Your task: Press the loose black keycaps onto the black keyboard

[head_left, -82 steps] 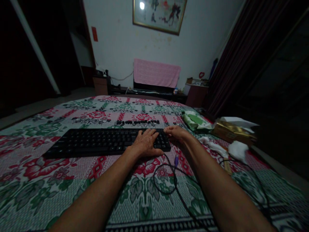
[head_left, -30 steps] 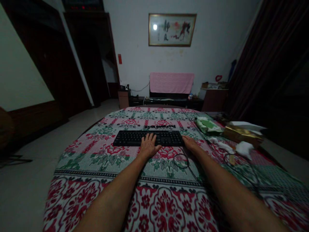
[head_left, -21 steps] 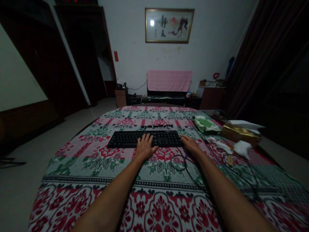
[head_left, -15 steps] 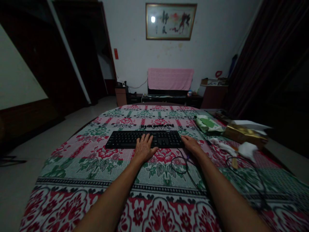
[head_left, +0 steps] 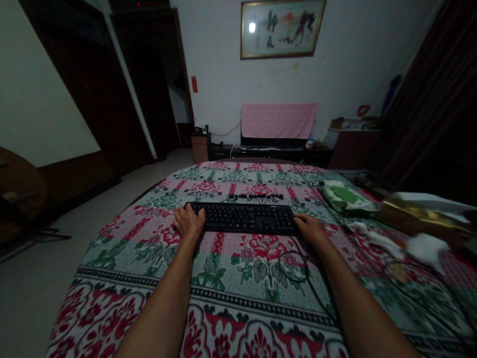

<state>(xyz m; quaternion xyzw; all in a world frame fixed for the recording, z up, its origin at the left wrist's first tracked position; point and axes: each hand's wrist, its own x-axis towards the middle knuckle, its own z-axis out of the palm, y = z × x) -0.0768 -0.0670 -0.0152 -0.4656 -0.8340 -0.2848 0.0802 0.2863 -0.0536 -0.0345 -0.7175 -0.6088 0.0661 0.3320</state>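
A black keyboard (head_left: 249, 219) lies flat on the flowered cloth. At its left end is my left hand (head_left: 188, 222), its fingers curled round the edge and the thumb against the keys. My right hand (head_left: 310, 227) grips the opposite end, thumb and fingers pinched at the right edge. A black cable (head_left: 306, 273) loops on the cloth just below the right hand. Behind the keyboard sits a row of small black pieces (head_left: 257, 197), too small to identify for certain.
The patterned cloth (head_left: 208, 268) covers the table. To the right are a green-and-white packet (head_left: 346, 197), a gold box (head_left: 417, 219), crumpled white tissue (head_left: 427, 248) and more black cable (head_left: 421, 298). Beyond the table, a pink towel (head_left: 279, 121) drapes over a screen.
My left hand has moved from the middle of the keyboard to its left end and taken hold there. My right hand stays at the right end. The view has turned slightly left.
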